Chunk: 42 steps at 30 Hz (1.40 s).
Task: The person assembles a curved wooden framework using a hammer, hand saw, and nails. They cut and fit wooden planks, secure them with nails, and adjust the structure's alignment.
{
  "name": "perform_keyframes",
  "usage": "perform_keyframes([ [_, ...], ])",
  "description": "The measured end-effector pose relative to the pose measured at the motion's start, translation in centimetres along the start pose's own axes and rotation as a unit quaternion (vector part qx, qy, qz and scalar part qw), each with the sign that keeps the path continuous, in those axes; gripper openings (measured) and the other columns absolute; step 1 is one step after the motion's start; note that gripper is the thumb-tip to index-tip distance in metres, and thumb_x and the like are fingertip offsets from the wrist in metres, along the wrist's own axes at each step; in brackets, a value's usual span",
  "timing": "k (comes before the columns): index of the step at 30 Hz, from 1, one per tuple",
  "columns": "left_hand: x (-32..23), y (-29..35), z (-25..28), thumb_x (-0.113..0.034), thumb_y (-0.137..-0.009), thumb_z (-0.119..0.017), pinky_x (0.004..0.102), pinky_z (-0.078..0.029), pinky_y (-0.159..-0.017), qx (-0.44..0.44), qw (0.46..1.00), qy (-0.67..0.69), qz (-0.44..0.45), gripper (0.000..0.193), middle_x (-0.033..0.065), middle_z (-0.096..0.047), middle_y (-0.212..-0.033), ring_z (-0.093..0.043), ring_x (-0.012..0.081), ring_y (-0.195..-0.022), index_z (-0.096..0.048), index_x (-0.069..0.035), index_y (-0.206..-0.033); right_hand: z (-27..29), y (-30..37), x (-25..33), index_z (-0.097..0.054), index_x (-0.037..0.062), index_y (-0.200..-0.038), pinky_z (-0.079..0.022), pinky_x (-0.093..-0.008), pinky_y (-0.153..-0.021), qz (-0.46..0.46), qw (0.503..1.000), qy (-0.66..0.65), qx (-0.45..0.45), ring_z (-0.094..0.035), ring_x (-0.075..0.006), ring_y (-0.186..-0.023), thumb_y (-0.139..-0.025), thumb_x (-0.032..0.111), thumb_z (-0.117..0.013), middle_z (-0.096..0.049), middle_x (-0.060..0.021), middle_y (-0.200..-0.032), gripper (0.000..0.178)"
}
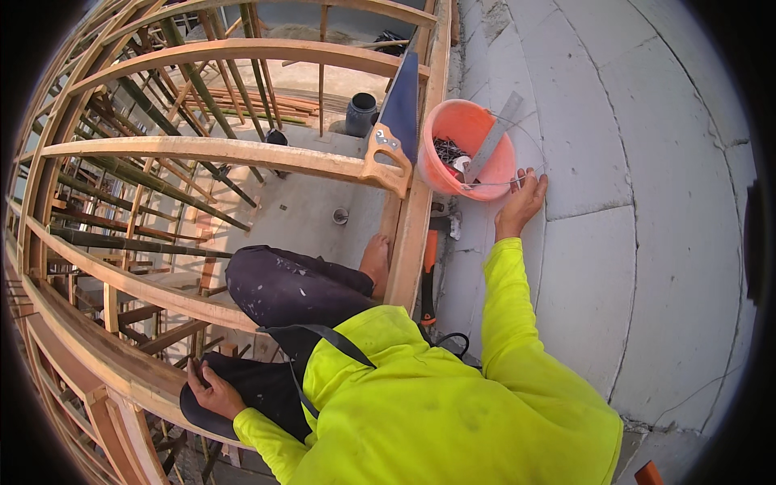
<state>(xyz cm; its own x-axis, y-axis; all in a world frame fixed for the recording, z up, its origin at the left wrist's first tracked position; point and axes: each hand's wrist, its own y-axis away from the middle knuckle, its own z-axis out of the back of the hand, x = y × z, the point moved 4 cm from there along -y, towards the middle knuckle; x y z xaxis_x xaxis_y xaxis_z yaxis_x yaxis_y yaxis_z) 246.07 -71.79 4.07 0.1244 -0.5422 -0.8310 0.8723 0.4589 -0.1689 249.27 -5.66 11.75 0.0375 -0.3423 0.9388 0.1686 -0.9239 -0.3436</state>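
Observation:
My right hand (520, 207) is at the near right side of an orange-pink bucket (438, 170), its fingers curled on the thin wire handle (543, 153). Inside the bucket lie a heap of nails (449, 151) and a metal ruler or square (495, 139) that sticks up past the rim. My left hand (217, 392) rests by my left knee, palm up with fingers apart, holding nothing. A handsaw (391, 133) with a wooden handle leans on the beam just left of the bucket. Along the wall's edge lies a tool with an orange and black handle (428, 275).
I sit among wooden beams (218, 152) that form an open frame. Below, bamboo poles (153, 190) stand over a concrete floor (311, 218) with a dark drum (360, 114) and a small can (340, 216). A grey block wall (586, 287) rises on my right.

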Motion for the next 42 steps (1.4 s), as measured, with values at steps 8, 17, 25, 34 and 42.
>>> perform_keyframes([
  [8, 0.5, 0.3, 0.5, -0.003, -0.098, -0.051, 0.0333, -0.05, -0.093, 0.007, 1.0, 0.012, 0.013, 0.034, 0.0189, -0.062, -0.124, -0.065, 0.0248, -0.104, -0.055, 0.008, -0.13, -9.4, 2.6, 0.5, -0.049, -0.0052, -0.136, -0.047, -0.0382, -0.098, 0.149, 0.879, 0.165, 0.422, -0.06, -0.0306, -0.112, -0.09, 0.021, -0.067, -0.06, -0.0175, -0.127, 0.056],
  [17, -0.2, 0.9, 1.4, -0.002, -0.097, -0.051, 0.0317, -0.048, -0.093, 0.002, 1.0, 0.014, 0.018, 0.035, 0.018, -0.063, -0.122, -0.065, 0.0232, -0.104, -0.054, 0.007, -0.131, -7.4, 3.5, -3.4, -0.056, 0.0078, -0.115, -0.05, -0.0523, -0.075, 0.23, 0.742, 0.477, 0.411, -0.065, -0.041, -0.089, -0.081, 0.007, -0.06, -0.067, -0.0195, -0.096, 0.034],
  [25, -0.5, 1.6, 1.4, -0.001, -0.097, -0.051, 0.0313, -0.049, -0.093, -0.006, 1.0, 0.023, 0.008, 0.035, 0.0171, -0.063, -0.12, -0.065, 0.0217, -0.103, -0.055, 0.007, -0.131, -9.8, -2.9, -7.7, -0.057, 0.011, -0.106, -0.05, -0.053, -0.07, 0.269, 0.749, 0.486, 0.361, -0.065, -0.0428, -0.085, -0.081, 0.009, -0.059, -0.068, -0.0182, -0.09, 0.025],
  [34, -0.9, 1.5, 2.2, 0.0, -0.096, -0.052, 0.0298, -0.049, -0.091, -0.027, 1.0, 0.014, -0.004, 0.034, 0.0142, -0.064, -0.118, -0.065, 0.0185, -0.1, -0.057, 0.004, -0.129, -11.3, 4.1, 0.3, -0.053, 0.002, -0.129, -0.047, -0.0446, -0.095, 0.427, 0.803, 0.281, 0.307, -0.056, -0.0401, -0.113, -0.081, 0.011, -0.07, -0.057, -0.0198, -0.123, 0.052],
  [42, -2.7, 3.0, 7.8, -0.003, -0.098, -0.051, 0.0333, -0.049, -0.097, -0.202, 0.978, 0.039, 0.027, 0.036, 0.0178, -0.062, -0.126, -0.062, 0.0227, -0.112, -0.054, 0.004, -0.133, -14.5, 16.7, -4.1, -0.054, 0.0017, -0.128, -0.045, -0.0443, -0.098, 0.279, 0.744, 0.18, 0.581, -0.055, -0.0397, -0.115, -0.082, 0.01, -0.071, -0.054, -0.0205, -0.126, 0.05],
])
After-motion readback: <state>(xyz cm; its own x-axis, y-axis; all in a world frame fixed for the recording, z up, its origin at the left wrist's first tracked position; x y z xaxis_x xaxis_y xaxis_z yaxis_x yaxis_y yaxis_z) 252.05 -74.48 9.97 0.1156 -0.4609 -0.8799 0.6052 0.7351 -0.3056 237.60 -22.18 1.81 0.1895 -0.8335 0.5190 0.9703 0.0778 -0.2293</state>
